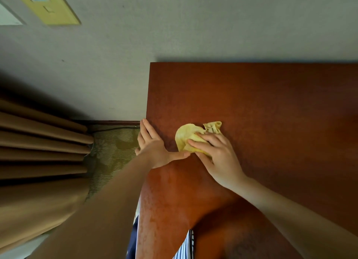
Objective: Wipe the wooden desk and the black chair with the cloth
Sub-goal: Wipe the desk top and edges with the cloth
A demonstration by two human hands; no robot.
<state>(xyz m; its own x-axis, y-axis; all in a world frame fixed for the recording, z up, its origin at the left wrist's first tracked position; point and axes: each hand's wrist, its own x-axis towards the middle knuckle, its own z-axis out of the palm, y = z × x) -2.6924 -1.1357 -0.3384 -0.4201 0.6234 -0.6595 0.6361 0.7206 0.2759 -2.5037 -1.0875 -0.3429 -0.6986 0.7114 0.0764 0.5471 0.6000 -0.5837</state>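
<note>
- The right hand (215, 154) has its fingers bent over the bunched cloth (186, 134) and presses it onto the surface (271, 103), close to the left edge.
- The left hand (153, 148) lies flat and relaxed on that left edge, holding nothing, its thumb reaching toward the cloth.
- Most of the bare surface lies to the right of the cloth and toward the far edge, so the next stroke likely sweeps rightward.

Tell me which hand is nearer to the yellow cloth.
Right. The right hand lies on the cloth, gripping it against the desk. The left hand rests just left of it at the desk's edge, thumb stretched toward the cloth.
</note>
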